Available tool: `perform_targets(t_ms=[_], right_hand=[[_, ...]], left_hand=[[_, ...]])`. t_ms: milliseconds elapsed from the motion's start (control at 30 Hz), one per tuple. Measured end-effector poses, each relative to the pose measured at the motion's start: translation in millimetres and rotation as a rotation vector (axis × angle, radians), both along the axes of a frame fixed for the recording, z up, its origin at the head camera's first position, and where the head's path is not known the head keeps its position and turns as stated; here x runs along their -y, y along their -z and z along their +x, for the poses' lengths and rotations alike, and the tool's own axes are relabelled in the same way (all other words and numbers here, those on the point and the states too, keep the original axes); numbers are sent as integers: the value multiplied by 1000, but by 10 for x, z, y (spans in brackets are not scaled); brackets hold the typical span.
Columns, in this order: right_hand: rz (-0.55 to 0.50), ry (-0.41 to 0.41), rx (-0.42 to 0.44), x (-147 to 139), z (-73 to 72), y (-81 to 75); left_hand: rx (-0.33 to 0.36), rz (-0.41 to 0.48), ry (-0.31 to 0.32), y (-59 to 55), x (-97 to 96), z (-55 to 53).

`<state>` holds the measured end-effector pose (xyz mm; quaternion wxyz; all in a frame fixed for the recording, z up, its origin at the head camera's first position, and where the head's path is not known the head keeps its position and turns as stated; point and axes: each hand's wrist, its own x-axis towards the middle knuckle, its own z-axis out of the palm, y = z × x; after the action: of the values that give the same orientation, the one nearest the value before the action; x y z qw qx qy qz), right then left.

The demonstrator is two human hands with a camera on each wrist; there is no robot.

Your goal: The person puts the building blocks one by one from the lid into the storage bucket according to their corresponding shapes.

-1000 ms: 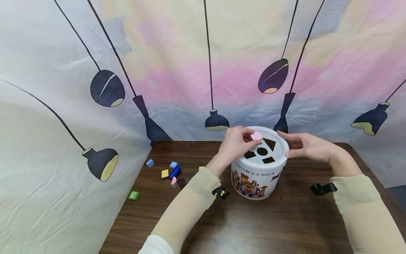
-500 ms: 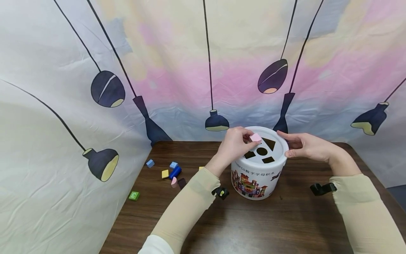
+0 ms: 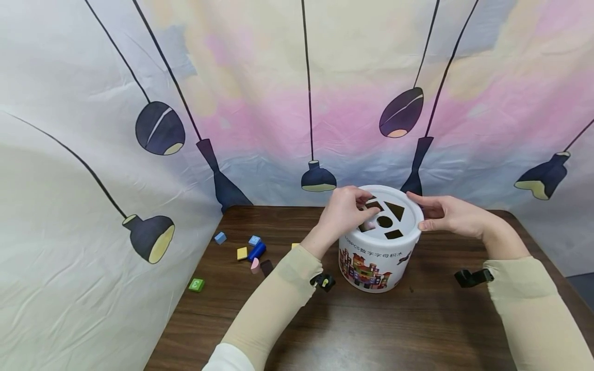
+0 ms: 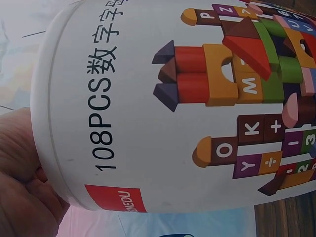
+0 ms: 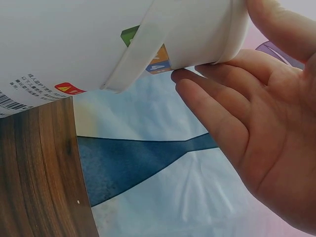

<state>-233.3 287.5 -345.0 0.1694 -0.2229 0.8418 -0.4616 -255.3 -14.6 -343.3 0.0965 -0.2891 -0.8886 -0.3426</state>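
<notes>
A white lidded bucket [image 3: 373, 247] with shaped holes in its lid stands upright on the table, printed with colourful building blocks. My left hand [image 3: 343, 211] hovers at the left of the lid, thumb and index finger apart, with nothing visible between them. Inside a hole just below those fingers shows part of a pink block [image 3: 368, 225]. My right hand [image 3: 445, 216] holds the bucket's right rim, thumb toward the front and fingers toward the back. In the right wrist view its fingertips touch the bucket wall [image 5: 197, 42]. The left wrist view shows mostly printed wall.
Left on the brown table [image 3: 385, 330] lie loose blocks: a green one [image 3: 196, 285], a yellow one [image 3: 242, 253], a blue cylinder [image 3: 256, 251], light blue ones [image 3: 220, 238], a pink half-round [image 3: 254, 266] and a dark one [image 3: 266, 267]. A patterned cloth [image 3: 260, 103] hangs behind.
The pink block was pinched in my left hand above the lid; now it has left the fingers and shows within a lid hole. My right hand stays on the rim.
</notes>
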Motion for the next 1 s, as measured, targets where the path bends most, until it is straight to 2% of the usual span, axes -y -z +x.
perform_targets(t_ms=[700, 833, 1000], right_hand=[[-8, -3, -8, -3, -1, 3], [-11, -4, -6, -4, 2, 1], [-10, -3, -12, -6, 8, 2]], left_hand=[[19, 25, -7, 21, 5, -7], [30, 55, 13, 38, 25, -18], [26, 94, 68, 82, 77, -20]])
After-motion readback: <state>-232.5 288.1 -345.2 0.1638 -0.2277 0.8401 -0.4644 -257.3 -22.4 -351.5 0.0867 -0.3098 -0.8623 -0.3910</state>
